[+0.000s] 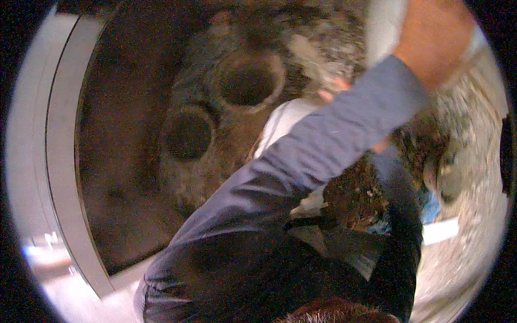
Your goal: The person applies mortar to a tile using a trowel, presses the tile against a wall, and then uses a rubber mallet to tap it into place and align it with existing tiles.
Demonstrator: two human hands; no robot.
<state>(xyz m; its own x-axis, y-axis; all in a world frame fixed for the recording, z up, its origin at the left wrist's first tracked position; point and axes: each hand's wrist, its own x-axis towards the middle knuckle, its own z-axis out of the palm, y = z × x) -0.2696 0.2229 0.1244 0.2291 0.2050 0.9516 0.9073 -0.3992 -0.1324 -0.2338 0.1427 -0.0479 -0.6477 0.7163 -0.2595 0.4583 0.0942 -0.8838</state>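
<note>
My left arm reaches across from the lower left in a grey-blue sleeve. At its end, my left hand [439, 43] is blurred at the upper right, beside a pale, smeared object [383, 32]; its fingers do not show clearly. My right arm comes up from the lower right and passes beneath the left sleeve. Of my right hand [336, 89], only a few fingertips show past that sleeve. Close to them lies a white, curved thing [283, 121], partly hidden by the sleeve. Whether the right hand grips it cannot be made out.
Two round, dark openings, one larger [277, 81] and one smaller [188, 132], sit in a rough, earthy surface. A pale, straight-edged frame [62, 145] curves along the left. Loose debris, a blue scrap [431, 207] and a white flat piece [441, 231] lie at the right.
</note>
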